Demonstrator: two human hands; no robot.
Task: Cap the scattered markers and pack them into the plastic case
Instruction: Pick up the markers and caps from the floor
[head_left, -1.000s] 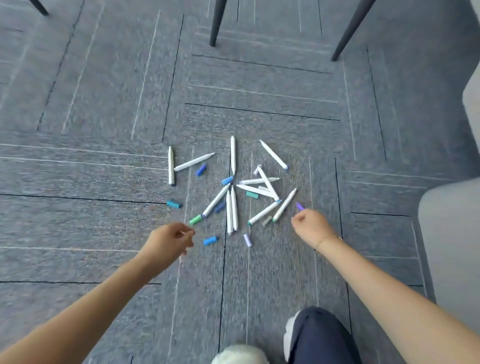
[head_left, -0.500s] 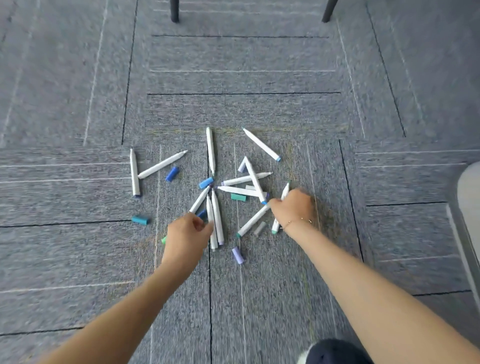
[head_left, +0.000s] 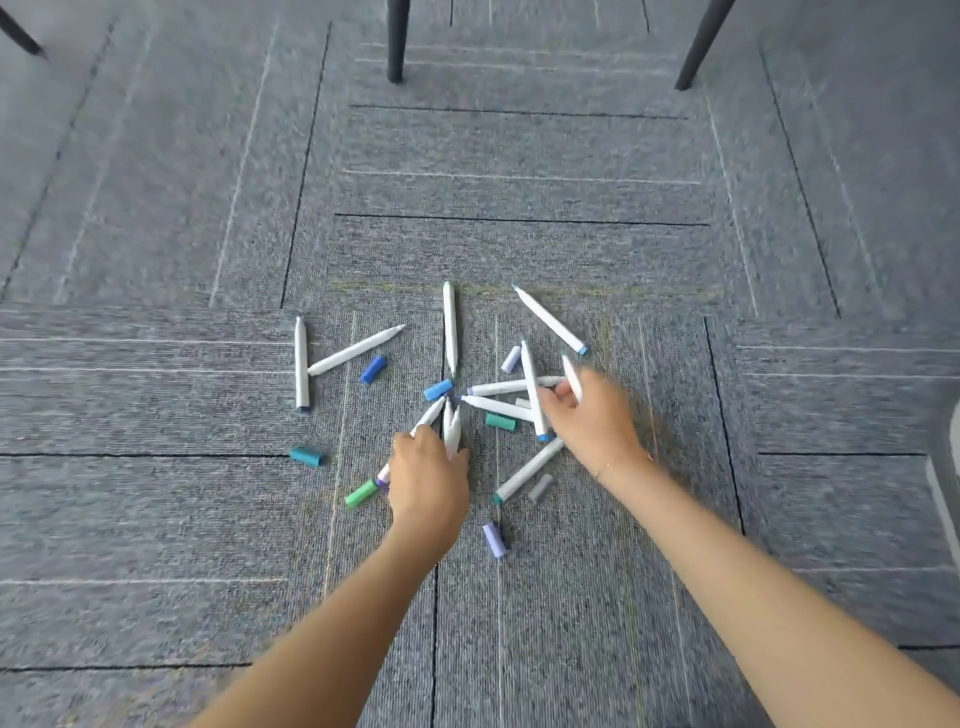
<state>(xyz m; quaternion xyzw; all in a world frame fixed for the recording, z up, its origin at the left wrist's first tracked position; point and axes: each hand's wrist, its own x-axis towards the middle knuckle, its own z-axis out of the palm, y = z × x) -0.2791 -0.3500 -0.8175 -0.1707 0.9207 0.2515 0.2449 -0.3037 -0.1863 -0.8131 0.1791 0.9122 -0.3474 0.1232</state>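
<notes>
- Left hand (head_left: 427, 480) low over the middle of the marker scatter, fingers curled round a pair of white markers (head_left: 451, 428); barrels stick out past the fingertips, pointing away from the person.
- A third white marker (head_left: 429, 415) runs diagonally under the same hand; whether it is gripped, cannot tell. Its green-capped end (head_left: 362, 492) shows just left of the wrist.
- Right hand (head_left: 592, 418) blurred, pinching one white marker (head_left: 571, 378) that rises above the knuckles, clear of the carpet (head_left: 156, 519).
- Crossed markers (head_left: 511, 387) lie touching, just left of the right hand's fingers.
- Loose caps: blue (head_left: 374, 369), teal (head_left: 305, 456), green (head_left: 501, 421), lilac (head_left: 493, 539) near the left wrist.
- Two markers (head_left: 301, 364) lie well apart, at the left.
- Chair legs (head_left: 397, 41) at the top edge.
</notes>
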